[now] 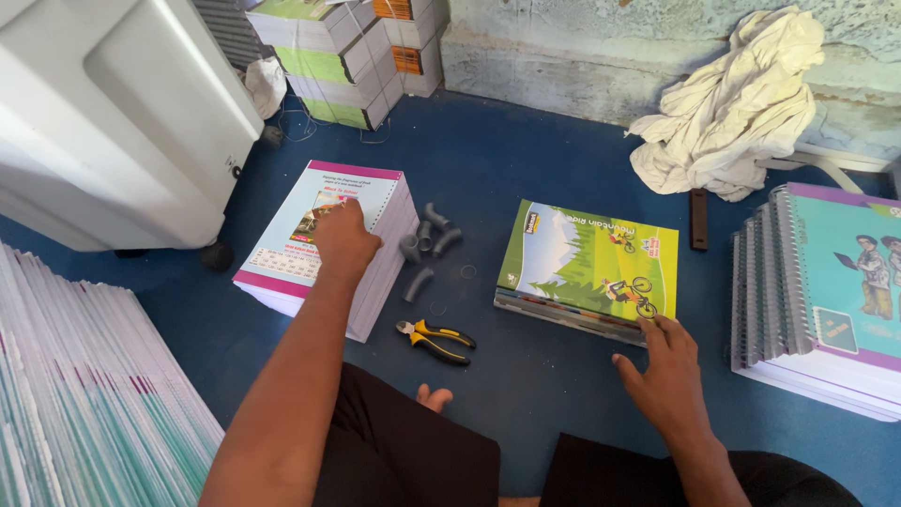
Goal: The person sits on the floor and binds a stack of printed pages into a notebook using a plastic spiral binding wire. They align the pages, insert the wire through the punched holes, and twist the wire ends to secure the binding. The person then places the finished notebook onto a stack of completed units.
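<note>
My left hand rests fingers-down on top of a tall stack of notebooks with a light blue and pink cover, left of centre on the blue floor. My right hand touches the near corner of a low stack of green-covered notebooks showing a cyclist picture; its fingers are spread and hold nothing. Between the two stacks lie several short grey pipe pieces and a pair of yellow-and-black pliers.
A stack of spiral-bound notebooks stands at the right. Fanned loose sheets lie at the lower left, a white appliance at the upper left, bundled notebooks behind it, crumpled cloth against the wall.
</note>
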